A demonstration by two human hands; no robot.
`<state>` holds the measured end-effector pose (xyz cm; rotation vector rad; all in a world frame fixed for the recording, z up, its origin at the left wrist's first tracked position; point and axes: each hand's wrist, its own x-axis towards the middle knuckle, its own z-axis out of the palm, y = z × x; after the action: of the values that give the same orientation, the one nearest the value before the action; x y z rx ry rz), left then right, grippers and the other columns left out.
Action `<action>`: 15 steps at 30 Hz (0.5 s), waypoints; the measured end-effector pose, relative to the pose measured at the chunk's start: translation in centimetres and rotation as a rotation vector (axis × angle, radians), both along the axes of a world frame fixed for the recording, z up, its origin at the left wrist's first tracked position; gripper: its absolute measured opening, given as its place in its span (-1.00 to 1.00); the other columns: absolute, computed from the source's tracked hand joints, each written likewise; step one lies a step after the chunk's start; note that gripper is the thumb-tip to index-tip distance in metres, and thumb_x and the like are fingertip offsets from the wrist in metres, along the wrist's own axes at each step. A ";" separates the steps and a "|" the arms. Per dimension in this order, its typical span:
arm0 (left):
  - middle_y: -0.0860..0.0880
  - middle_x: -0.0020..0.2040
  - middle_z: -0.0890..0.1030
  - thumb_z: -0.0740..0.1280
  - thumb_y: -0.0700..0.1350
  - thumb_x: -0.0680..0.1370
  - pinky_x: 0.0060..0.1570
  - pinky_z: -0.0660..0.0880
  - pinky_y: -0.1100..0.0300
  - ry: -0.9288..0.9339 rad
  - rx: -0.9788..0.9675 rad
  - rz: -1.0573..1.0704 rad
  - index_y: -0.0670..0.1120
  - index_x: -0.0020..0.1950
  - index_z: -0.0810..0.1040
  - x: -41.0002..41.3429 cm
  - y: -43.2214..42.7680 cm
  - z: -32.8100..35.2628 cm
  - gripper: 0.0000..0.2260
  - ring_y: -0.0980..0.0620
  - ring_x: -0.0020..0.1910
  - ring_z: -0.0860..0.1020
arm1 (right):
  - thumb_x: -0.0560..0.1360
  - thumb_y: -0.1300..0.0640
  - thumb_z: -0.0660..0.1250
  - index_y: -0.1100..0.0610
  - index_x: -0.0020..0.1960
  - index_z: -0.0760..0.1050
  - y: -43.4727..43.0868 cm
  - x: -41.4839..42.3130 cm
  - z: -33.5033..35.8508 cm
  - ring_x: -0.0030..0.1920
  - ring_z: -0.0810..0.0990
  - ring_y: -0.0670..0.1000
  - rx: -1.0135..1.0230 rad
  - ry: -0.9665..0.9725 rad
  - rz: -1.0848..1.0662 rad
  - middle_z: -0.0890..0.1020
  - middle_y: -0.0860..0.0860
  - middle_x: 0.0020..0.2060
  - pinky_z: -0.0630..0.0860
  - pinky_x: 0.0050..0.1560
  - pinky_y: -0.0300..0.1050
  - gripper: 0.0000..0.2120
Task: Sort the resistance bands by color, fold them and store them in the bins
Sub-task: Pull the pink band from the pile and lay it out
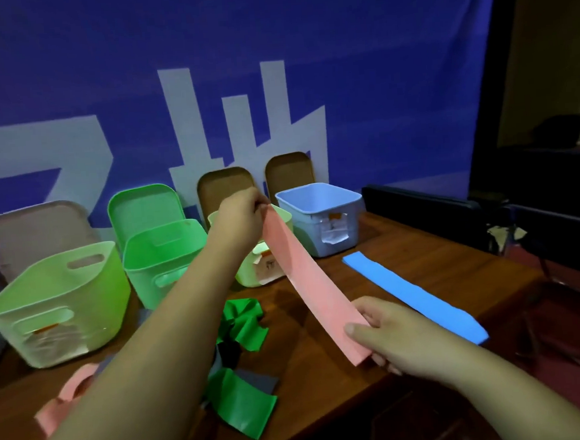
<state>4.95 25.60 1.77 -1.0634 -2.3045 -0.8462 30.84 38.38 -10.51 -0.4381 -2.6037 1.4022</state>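
Pink resistance band (309, 280) held stretched in the air above the wooden table (326, 372), running diagonally from near-right up to far-left. Right hand (389, 336) pinches its near end, thumb on top, fingers under. Left hand (243, 216) grips the far end, raised in front of the bins.

Nearest on the table: second pink band (66, 398) crumpled at left, partly behind the left forearm. Green band (241, 400) lying loose near centre, another bunched green band (246, 324) just behind it, dark grey band (258, 381) poking out between and under them. Blue band (414, 295) laid flat in a long strip on the right side, well apart from the pile.

Further back, a row of bins: large light green bin (57, 304) at left, mint green bin (162, 259) beside it, small pale green bin (258, 273) partly hidden by the left arm and pink band, blue bin (322, 217) at right. Lids propped upright behind them: pinkish lid (38, 230), green lid (143, 204), two brown lids (224, 186). Blue backdrop with white shapes (271, 66) behind all.
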 end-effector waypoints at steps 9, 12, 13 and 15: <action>-0.03 0.13 0.66 0.30 -0.14 0.73 0.01 0.69 -0.09 -0.024 0.155 -0.080 -0.02 0.23 0.66 0.5 1.7 3.8 -0.83 -0.10 0.02 0.66 | 0.67 0.03 0.37 -0.13 0.26 0.57 1.3 1.0 -1.2 -0.32 0.43 -0.01 -0.172 0.079 0.057 0.61 -0.11 -0.27 0.42 -0.37 -0.09 -0.82; -0.03 0.13 0.65 0.30 -0.17 0.72 -0.19 0.66 0.13 -0.074 0.144 -0.082 -0.04 0.23 0.67 -0.1 1.5 3.8 -0.83 -0.07 -0.04 0.66 | 0.66 0.04 0.40 -0.13 0.15 0.63 1.3 1.1 -1.4 -0.32 0.36 0.05 -0.232 0.127 0.059 0.59 0.02 -0.22 0.36 -0.41 -0.08 -0.90; -0.03 0.11 0.65 0.31 -0.18 0.72 -0.22 0.66 0.15 -0.112 0.152 -0.094 -0.05 0.22 0.67 -0.3 1.4 3.4 -0.83 -0.07 -0.05 0.67 | 0.66 0.03 0.41 -0.13 0.13 0.63 1.3 1.2 -1.4 -0.33 0.35 0.06 -0.242 0.130 0.060 0.59 0.03 -0.20 0.36 -0.42 -0.09 -0.91; -0.04 0.07 0.66 0.32 -0.18 0.71 -0.19 0.71 0.04 -0.165 0.160 -0.102 -0.06 0.19 0.68 -0.6 1.2 2.3 -0.85 -0.07 -0.10 0.68 | 0.65 0.06 0.43 -0.09 0.15 0.63 1.3 1.6 -1.5 -0.34 0.36 0.05 -0.252 0.124 0.060 0.60 0.04 -0.19 0.35 -0.45 -0.09 -0.90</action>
<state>4.37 26.83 4.07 -1.0831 -2.2839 -1.1782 32.42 39.70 -12.03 -0.2936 -2.3711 1.7279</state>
